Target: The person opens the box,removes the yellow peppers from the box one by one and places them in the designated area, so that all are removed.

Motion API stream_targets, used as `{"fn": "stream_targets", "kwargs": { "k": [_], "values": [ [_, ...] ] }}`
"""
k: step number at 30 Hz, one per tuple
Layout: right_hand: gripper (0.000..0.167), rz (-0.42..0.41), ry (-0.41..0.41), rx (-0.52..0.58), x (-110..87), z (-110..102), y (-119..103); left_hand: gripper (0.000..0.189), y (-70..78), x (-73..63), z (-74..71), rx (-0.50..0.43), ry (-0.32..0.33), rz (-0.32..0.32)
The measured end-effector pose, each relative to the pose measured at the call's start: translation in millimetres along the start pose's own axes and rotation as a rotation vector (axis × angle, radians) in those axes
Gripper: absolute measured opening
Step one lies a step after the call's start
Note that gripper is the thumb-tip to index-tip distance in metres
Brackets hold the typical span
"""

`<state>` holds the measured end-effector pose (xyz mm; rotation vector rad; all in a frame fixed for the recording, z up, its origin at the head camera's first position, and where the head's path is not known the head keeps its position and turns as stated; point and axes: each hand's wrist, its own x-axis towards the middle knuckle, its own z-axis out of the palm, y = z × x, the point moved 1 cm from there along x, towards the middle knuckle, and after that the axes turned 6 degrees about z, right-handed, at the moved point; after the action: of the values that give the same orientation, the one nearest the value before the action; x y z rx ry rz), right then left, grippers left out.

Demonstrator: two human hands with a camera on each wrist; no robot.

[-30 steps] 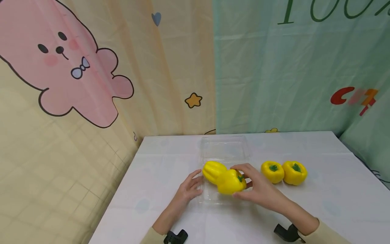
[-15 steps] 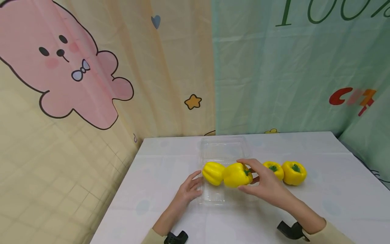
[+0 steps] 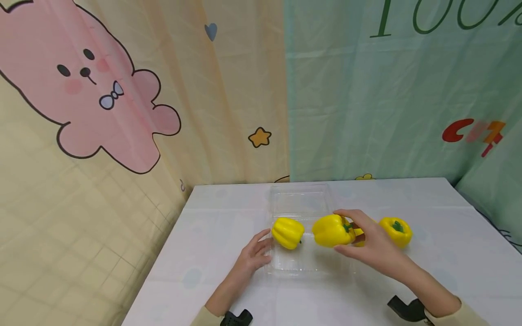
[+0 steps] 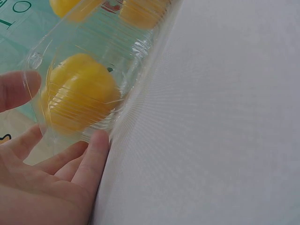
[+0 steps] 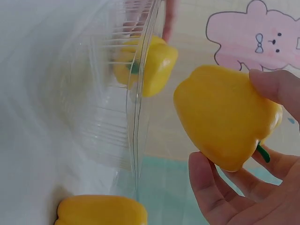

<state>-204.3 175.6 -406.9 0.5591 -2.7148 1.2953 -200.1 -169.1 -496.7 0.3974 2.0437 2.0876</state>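
In the head view, my right hand (image 3: 377,246) grips a yellow bell pepper (image 3: 332,230) by its stem end. The pepper hangs above the right part of a clear plastic clamshell box (image 3: 285,267), whose lid lies open toward the back. Another yellow bell pepper (image 3: 287,233) lies inside the box at the left. My left hand (image 3: 253,256) is at the box's left side. The left wrist view shows its thumb at the rim and the other fingers, loosely extended, against the clear wall (image 4: 47,65).
Right of the box stands one more yellow bell pepper (image 3: 395,231), and beside it another is mostly hidden behind my right hand. A white cloth covers the table (image 3: 195,235). Printed curtains (image 3: 228,90) hang behind and to the left.
My right hand has carried its pepper right and slightly up, away from the pepper lying in the box. My left hand has stayed at the box's left side.
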Motion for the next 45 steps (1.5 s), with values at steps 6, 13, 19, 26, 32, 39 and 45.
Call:
{"fn": "stream_targets", "kwargs": {
  "k": [6, 13, 19, 26, 32, 39, 45],
  "values": [
    [0.076, -0.006, 0.019, -0.037, -4.7, -7.5, 4.5, 0.067, -0.2, -0.3, 0.6, -0.005, 0.005, -0.010],
    [0.076, 0.005, 0.042, -0.071, -11.1, -15.4, 6.1, 0.066, 0.0, -0.1, 1.1, -0.003, 0.001, -0.014],
    [0.076, 0.020, 0.066, -0.139, -17.0, -20.3, 7.2, 0.066, 1.8, 0.5, 0.8, 0.009, -0.005, -0.007],
    [0.073, 0.033, 0.092, -0.191, -26.7, -27.1, 8.3, 0.066, 2.1, 0.1, 1.2, 0.006, -0.005, -0.010],
    [0.072, 0.027, 0.111, -0.204, -34.1, -32.5, 8.7, 0.066, 1.2, 0.4, 0.4, 0.007, -0.008, -0.005],
    [0.075, 0.040, 0.121, -0.251, -38.2, -37.1, 11.0, 0.066, -0.8, 0.4, -1.2, 0.004, -0.004, -0.011],
    [0.077, 0.047, 0.112, -0.267, -42.7, -40.5, 15.7, 0.065, -1.3, 0.3, -0.9, 0.007, -0.004, -0.012]
  ]
}}
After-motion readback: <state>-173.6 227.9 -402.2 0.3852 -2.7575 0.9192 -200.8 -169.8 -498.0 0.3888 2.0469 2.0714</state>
